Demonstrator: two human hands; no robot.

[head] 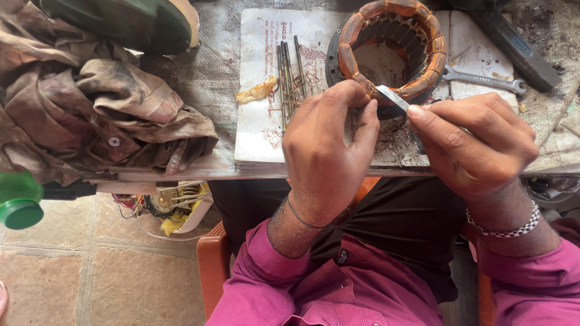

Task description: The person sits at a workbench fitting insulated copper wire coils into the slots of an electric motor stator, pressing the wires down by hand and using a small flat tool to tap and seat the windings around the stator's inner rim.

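We look down on a worn workbench [211,72] covered with grimy woven sheeting, above a stone-tiled floor [90,271]. On the bench lies a stained printed booklet [260,108], and at its far edge sits a motor stator [391,45]: a dark ring of slotted metal wrapped with reddish-brown copper windings, lying flat with its bore facing up.

Both our hands meet at the near rim of that stator. Between them we hold a small strip [391,96], thin, flat and pale grey. Its long axis runs from far-left to near-right, its far end pointing at the windings and touching or nearly touching them. Our left hand [329,145] is curled, fingertips pinching near the strip's far end. Our right hand [474,142] grips the near end between thumb and forefinger.

Left of the stator, a bundle of thin dark rods [289,75] lies on the booklet, running near to far, with a crumpled yellowish scrap [257,92] beside it. A steel spanner [483,78] rests right of the stator, and a dark flat tool [519,45] lies beyond it. A heap of dirty cloth [103,102] fills the left. Below the bench, a clear plastic tub [175,208] holds wires and yellow-and-white parts; a green bottle [19,202] stands at far left.
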